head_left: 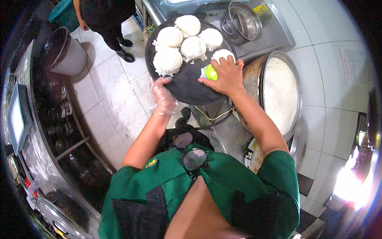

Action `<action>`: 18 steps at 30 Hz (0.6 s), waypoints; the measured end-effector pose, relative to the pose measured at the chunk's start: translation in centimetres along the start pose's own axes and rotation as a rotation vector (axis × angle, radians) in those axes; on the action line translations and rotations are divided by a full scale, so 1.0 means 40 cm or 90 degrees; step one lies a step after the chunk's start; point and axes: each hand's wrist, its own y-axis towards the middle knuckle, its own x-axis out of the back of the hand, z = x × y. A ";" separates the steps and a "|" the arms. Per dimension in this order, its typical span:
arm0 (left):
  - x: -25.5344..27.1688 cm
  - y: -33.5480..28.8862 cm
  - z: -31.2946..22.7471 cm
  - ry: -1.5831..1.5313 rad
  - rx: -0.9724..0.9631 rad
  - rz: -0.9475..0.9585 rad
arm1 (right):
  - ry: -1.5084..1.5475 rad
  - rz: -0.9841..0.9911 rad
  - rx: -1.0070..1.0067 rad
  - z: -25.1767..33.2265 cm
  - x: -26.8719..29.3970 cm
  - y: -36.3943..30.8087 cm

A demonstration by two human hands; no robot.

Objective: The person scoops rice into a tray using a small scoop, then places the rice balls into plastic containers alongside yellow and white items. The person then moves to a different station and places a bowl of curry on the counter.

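Observation:
My left hand (162,97), in a clear plastic glove, grips the near left rim of a round black tray (191,89), its thumb over the edge. Several rounded mounds of white rice (167,61) stand on the tray, mostly on its far and left parts. My right hand (227,75), bare, is closed around a small lime-green rounded cup (211,72) low over the tray's right side. Bits of white rice show at the cup's left edge. Just beyond my right fingers sits another rice mound (223,55), partly hidden by them. The cup's opening is hidden.
A big pot of white rice (280,93) stands close by my right forearm. Metal strainers (243,22) rest on the steel counter at the far right. Another person (106,20) stands at the far left, near a lined bin (71,55). Metal shelving (59,139) runs along the left.

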 end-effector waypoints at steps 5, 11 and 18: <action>-0.006 -0.035 0.008 -0.072 0.082 0.035 | -0.006 0.050 -0.005 -0.016 0.030 0.020; -0.017 -0.057 -0.016 -0.061 0.113 0.029 | 0.004 -0.013 0.031 -0.067 0.060 0.026; -0.025 -0.059 -0.014 -0.039 0.118 -0.018 | 0.036 -0.041 0.048 -0.078 0.075 0.048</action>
